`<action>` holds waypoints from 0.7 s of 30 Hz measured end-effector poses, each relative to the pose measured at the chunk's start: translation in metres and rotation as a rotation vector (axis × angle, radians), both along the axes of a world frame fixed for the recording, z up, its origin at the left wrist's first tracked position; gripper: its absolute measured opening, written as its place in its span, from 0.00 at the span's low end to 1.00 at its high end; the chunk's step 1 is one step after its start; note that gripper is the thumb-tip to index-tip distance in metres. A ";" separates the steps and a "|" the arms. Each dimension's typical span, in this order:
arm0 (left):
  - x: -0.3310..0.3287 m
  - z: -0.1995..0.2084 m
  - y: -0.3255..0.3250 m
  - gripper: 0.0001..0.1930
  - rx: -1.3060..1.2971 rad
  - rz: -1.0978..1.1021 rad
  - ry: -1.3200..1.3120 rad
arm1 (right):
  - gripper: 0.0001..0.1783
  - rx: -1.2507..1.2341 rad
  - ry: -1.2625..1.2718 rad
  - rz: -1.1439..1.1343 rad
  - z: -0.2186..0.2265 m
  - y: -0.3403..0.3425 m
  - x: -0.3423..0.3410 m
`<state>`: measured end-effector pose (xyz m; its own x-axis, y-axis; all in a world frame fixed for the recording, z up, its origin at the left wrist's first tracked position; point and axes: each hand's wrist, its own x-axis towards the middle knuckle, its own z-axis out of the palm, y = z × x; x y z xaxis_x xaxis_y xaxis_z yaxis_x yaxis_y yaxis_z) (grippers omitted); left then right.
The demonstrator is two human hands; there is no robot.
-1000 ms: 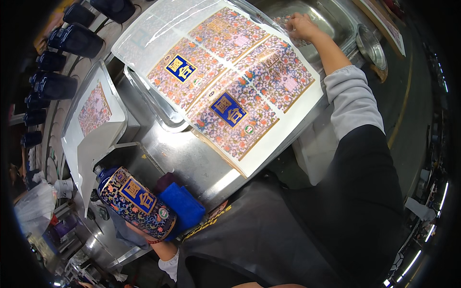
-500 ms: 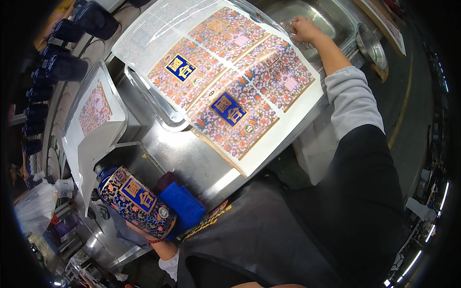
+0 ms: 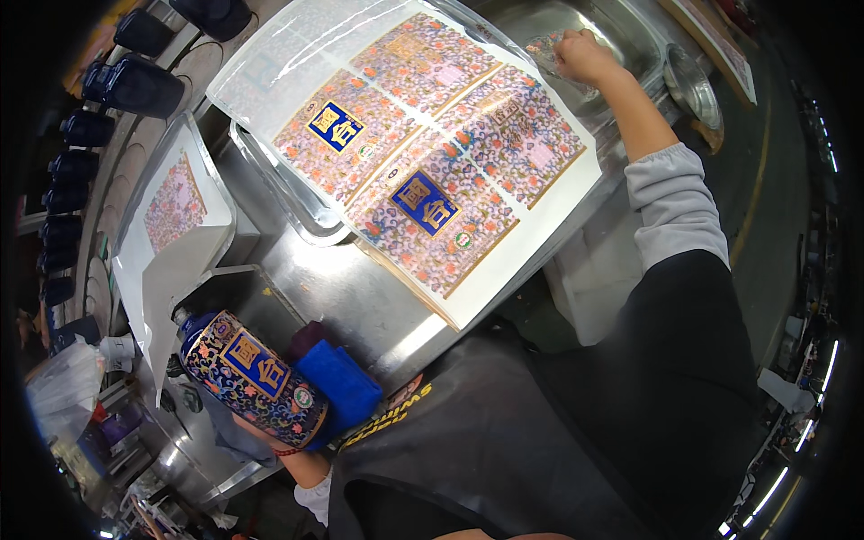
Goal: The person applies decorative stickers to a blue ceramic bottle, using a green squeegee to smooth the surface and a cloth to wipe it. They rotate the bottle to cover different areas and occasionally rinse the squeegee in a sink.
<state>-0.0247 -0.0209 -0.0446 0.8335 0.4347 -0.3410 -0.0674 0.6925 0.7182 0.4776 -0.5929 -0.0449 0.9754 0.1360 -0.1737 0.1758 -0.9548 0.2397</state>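
My left hand [image 3: 256, 429], mostly hidden, is closed under a dark blue bottle [image 3: 247, 367] with a colourful floral wrap and a blue gold-framed panel. The bottle lies tilted, neck toward the upper left. At the upper right my right hand [image 3: 585, 57] reaches into a metal basin [image 3: 621, 25], its bent fingers closed on a floral decal [image 3: 544, 47]; the fingertips are hidden. Between the hands lies a stack of printed decal sheets [image 3: 504, 162] with floral patterns and blue panels, partly covered by a clear glossy film [image 3: 288, 45].
A blue cloth [image 3: 340, 382] sits beside the bottle on the steel table [image 3: 306, 279]. A tray [image 3: 232, 211] holds another floral sheet [image 3: 175, 202]. Several dark blue bottles [image 3: 144, 85] stand along a curved conveyor [image 3: 202, 67] at left. A round metal lid [image 3: 693, 85] is right of the basin.
My right hand has shifted slightly right in the basin. The dark bottles on the conveyor have moved along toward the top. My left hand and its bottle stay nearly still.
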 end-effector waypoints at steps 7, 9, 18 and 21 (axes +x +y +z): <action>-0.008 -0.018 0.028 0.44 0.033 -0.282 -0.198 | 0.16 -0.019 0.507 0.087 0.019 0.018 -0.041; -0.007 -0.016 0.026 0.42 0.019 -0.342 -0.265 | 0.16 0.087 0.551 0.099 0.025 0.004 -0.038; 0.001 -0.003 0.006 0.29 0.084 0.029 0.035 | 0.20 -0.210 0.090 -0.059 -0.003 -0.086 0.042; 0.005 0.001 0.005 0.38 0.118 -0.283 -0.235 | 0.21 -0.084 0.142 -0.027 -0.025 -0.108 0.054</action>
